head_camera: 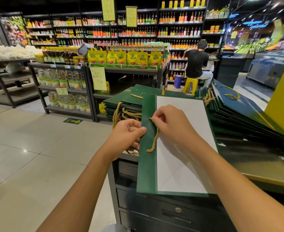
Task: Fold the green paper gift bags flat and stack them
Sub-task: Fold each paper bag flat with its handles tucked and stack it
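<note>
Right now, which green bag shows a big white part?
The gift bag between the left stack and right stack, whose gold cord the right hand pinches. Its white panel faces up; the stacked bags show only green.

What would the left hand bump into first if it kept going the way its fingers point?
Probably the gold cord lying on the green bag that the left hand holds; the right hand, pinching that cord, sits just beyond. Depth is hard to judge.

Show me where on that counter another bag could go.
Bare dark counter lies right of the open bag, in front of the right stack. The left side is crowded: the left stack and its cords fill it to the edge.
</note>
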`<action>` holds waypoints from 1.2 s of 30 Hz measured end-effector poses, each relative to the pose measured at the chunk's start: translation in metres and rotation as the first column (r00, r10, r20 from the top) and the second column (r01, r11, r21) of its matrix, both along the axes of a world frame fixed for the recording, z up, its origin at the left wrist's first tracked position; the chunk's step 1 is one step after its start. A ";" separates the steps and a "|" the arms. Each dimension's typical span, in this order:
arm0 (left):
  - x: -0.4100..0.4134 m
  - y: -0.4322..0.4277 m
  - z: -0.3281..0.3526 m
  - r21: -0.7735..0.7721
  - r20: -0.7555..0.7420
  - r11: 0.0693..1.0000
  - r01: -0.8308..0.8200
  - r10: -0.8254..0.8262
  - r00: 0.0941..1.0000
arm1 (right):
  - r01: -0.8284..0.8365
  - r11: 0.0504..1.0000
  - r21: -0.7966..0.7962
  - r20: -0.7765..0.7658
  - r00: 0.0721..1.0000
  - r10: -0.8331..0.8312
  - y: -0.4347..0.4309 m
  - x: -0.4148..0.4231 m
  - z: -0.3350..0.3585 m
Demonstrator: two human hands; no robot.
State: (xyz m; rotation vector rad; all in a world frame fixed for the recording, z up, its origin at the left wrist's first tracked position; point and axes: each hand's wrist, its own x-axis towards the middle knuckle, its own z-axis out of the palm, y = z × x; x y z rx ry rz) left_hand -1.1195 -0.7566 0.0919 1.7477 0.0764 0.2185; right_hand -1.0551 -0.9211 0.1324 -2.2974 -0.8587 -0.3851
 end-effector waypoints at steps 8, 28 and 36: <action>-0.001 0.003 -0.001 -0.002 0.020 1.000 0.027 -0.027 0.999 | -0.189 0.972 0.140 0.013 0.982 0.189 -0.018 -0.016 -0.013; -0.003 -0.002 0.003 0.008 0.045 1.000 0.024 -0.025 0.999 | -0.175 0.985 0.004 0.266 0.949 0.167 -0.027 -0.033 -0.052; -0.002 -0.003 0.001 0.003 0.033 1.000 -0.002 0.002 0.999 | -0.173 0.983 0.068 0.131 0.978 0.163 -0.046 -0.031 -0.045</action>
